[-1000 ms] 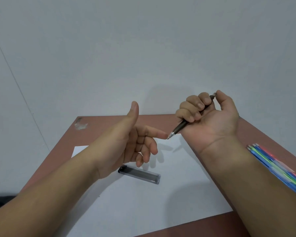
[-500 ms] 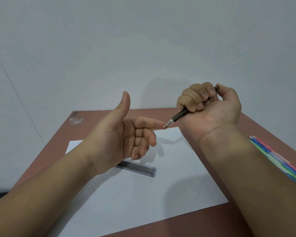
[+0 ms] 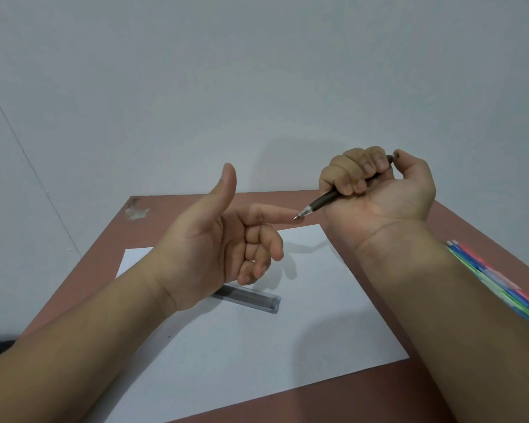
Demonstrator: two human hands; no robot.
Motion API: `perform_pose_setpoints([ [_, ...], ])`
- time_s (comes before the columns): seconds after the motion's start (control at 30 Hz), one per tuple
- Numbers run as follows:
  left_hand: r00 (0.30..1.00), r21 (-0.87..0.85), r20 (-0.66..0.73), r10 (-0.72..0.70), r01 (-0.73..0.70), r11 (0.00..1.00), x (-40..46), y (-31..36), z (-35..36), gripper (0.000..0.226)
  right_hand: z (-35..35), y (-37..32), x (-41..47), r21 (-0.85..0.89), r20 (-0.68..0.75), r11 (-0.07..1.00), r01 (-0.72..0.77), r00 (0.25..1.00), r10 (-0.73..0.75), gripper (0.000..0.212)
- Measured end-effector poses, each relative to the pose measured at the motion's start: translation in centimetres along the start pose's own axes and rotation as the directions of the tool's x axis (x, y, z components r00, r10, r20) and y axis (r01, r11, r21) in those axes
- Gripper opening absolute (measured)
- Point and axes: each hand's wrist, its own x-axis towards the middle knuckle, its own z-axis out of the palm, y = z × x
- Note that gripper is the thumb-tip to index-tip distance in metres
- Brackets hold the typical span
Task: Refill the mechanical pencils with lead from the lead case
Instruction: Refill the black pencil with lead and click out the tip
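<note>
Here the right hand (image 3: 379,190) is fisted around a dark pencil (image 3: 327,200), thumb on its back end, its long axis slanting down and left so the tip meets the outstretched forefinger of the left hand (image 3: 214,236). That left hand holds nothing, thumb up, other fingers loosely curled. The lead case (image 3: 251,298) lies flat on the white paper (image 3: 257,346) on the desk (image 3: 379,401), just below the left hand, which is nearer to it. More coloured pencils (image 3: 495,279) wait beside the right forearm.
</note>
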Motion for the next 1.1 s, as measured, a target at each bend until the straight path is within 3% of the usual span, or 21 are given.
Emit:
perform_pose_setpoints([
  [1.1,0.998,-0.007,0.049,0.032,-0.032,0.999,-0.06,-0.19,-0.26,0.097,0.28,-0.1,-0.23,0.003,0.046,1.0,0.013,0.999,-0.013,0.039],
])
